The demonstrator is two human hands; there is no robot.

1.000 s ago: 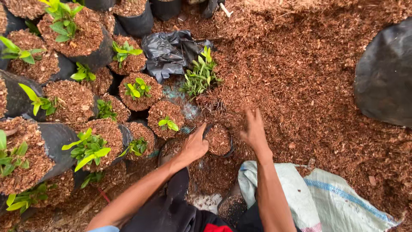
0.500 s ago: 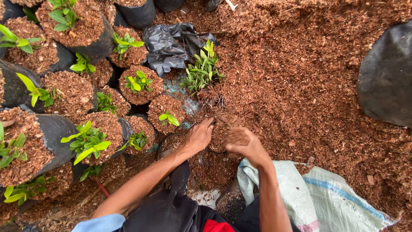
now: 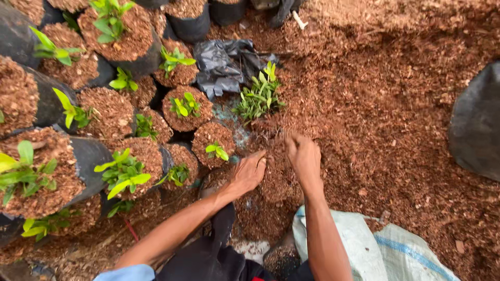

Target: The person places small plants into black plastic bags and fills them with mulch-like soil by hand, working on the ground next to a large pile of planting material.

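Observation:
My left hand (image 3: 250, 171) rests with curled fingers on the near-left rim of a small black grow bag (image 3: 273, 190) filled with red-brown mulch. My right hand (image 3: 303, 157) is cupped on the far side of the same bag, fingertips dug into the loose mulch (image 3: 375, 104). The bag is mostly hidden by mulch and both hands. A bundle of loose green seedlings (image 3: 259, 96) lies just beyond my hands. Next to it is a crumpled heap of empty black plastic bags (image 3: 226, 62).
Several filled black grow bags with seedlings (image 3: 122, 171) crowd the left side. A white woven sack (image 3: 364, 247) lies under my right forearm at the bottom. A large dark bag (image 3: 476, 125) stands at the right edge. Mulch covers the ground on the right.
My right hand went from spread flat on the mulch to cupped and drawn in towards the small bag. My left hand stayed at the bag's rim. The view moved closer.

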